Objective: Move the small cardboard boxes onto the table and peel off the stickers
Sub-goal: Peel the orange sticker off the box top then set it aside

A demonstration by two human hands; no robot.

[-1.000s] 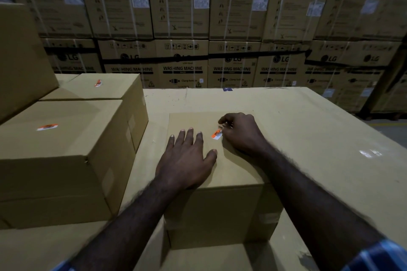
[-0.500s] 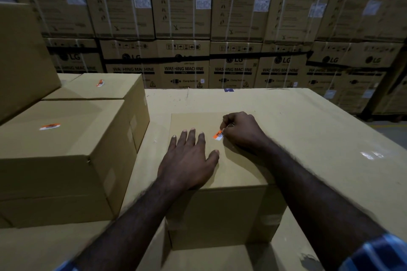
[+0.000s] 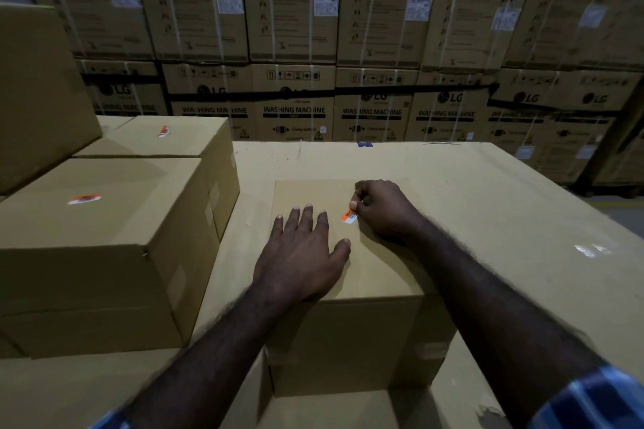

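Note:
A small cardboard box stands on the cardboard-covered table in front of me. My left hand lies flat on its top with fingers spread. My right hand pinches the upper end of an orange and white sticker on the box top; part of the sticker looks lifted. Two more boxes stand to the left: a near one with an orange sticker on top, and a far one with a partly curled orange sticker.
A taller cardboard box rises at the far left. A wall of stacked washing machine cartons fills the background behind the table. The table's right edge drops to the floor.
My right hand's fingers have shifted slightly up along the sticker, raising its upper end a little. My left hand stays flat on the box.

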